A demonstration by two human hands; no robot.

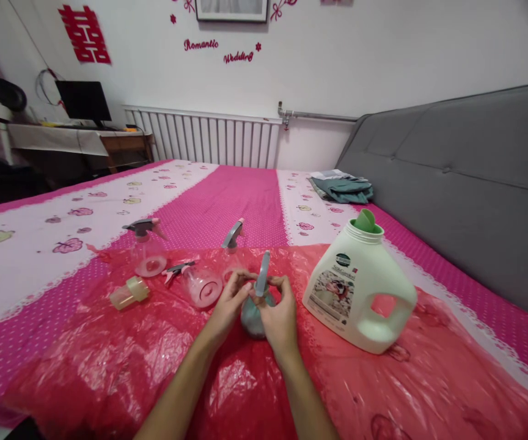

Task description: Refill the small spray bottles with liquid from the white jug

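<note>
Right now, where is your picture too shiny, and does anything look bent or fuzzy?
In the head view, white glare streaks the wrinkled red plastic; in the head view, the monitor leans, probably from lens stretch; in the head view, the small print on the jug is too soft to read, and darkness shades the upper right corner.

Jug (355, 299) barring the way from held bottle (252, 316) to sheet's (71, 366) right edge, bottles (150, 264) and tub (129, 293) crowding toward far left corner (one lying), way through over near left corner
</note>
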